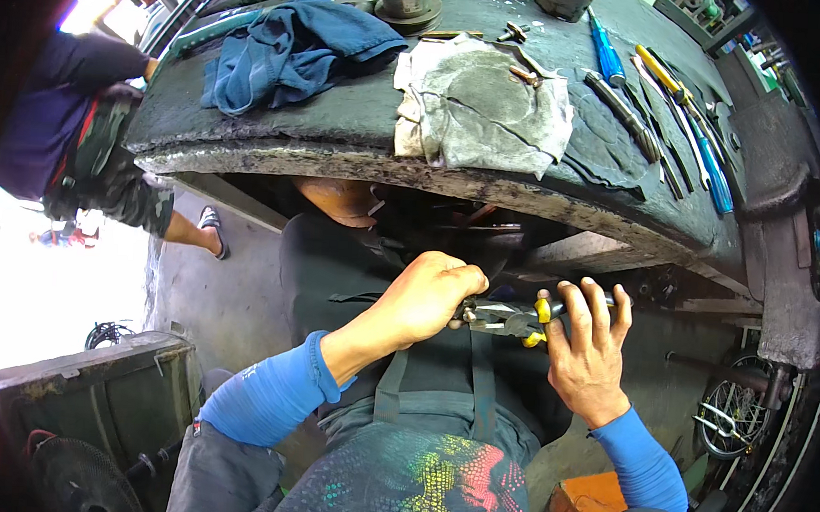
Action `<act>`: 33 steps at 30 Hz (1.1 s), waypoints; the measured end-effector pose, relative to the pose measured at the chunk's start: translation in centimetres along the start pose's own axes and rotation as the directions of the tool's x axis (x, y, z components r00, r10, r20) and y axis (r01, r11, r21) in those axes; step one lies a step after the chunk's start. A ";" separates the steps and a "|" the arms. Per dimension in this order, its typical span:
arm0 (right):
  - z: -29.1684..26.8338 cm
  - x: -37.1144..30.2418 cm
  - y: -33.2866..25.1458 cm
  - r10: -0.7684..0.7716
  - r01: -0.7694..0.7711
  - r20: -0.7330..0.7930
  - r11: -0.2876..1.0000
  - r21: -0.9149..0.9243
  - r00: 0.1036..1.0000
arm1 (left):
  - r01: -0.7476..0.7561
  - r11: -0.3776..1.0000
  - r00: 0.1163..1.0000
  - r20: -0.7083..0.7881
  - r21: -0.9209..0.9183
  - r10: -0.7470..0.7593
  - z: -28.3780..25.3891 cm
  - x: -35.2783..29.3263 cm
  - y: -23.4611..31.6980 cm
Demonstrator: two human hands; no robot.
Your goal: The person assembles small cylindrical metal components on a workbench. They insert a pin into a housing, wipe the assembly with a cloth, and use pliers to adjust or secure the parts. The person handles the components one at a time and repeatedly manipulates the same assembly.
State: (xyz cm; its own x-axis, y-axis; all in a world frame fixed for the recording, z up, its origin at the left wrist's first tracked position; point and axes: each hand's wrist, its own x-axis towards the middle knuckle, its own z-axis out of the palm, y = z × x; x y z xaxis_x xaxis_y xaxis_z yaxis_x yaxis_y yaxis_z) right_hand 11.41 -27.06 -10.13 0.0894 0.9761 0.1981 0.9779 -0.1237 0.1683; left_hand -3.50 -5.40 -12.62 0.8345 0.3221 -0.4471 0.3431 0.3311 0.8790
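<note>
Over my lap, my left hand [426, 299] is closed in a pinch on a small dark metal part [466, 311], mostly hidden by the fingers. My right hand [587, 358] grips a pair of pliers [509, 320] by its yellow and black handles, fingers wrapped over them. The silvery jaws point left and reach the small part at my left fingertips; whether they clamp it I cannot tell. Beyond my hands, a stained grey-white cloth [497, 108] lies on the front of the dark workbench [342, 137], a small brownish piece [526, 76] on top.
A crumpled blue cloth [296, 51] and a round metal part [407, 1] sit on the bench. Blue screwdriver [607, 51] and other hand tools lie at its right. A person [74, 127] stands at the left. Below are a metal box [97, 379], a fan [83, 475] and an orange box [587, 506].
</note>
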 end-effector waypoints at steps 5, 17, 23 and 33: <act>0.3 0.7 0.6 -0.060 0.060 -0.014 0.998 -0.021 0.998 | 0.020 1.000 1.000 -0.014 -0.015 -0.020 -0.2 0.5 -0.2; 3.5 -1.2 -5.8 0.314 -0.328 0.095 0.909 0.256 0.944 | -0.266 0.959 0.902 -0.376 -0.093 0.214 1.9 1.1 -2.6; 1.0 -0.5 -0.4 0.090 -0.091 0.038 0.995 0.031 0.995 | 0.032 0.992 0.997 -0.060 -0.124 -0.040 0.2 1.0 -0.2; 0.8 1.0 0.6 -0.078 0.079 0.016 0.996 -0.045 0.997 | 0.006 0.993 1.000 -0.007 -0.118 -0.007 -0.1 1.2 -0.4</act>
State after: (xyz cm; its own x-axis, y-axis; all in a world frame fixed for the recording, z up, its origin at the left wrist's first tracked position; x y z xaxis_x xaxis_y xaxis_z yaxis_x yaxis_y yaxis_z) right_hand 12.25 -25.97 -10.61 0.0155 0.9854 0.1693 0.9724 -0.0542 0.2268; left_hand -2.64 -5.09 -13.57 0.8291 0.3260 -0.4542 0.2946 0.4357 0.8505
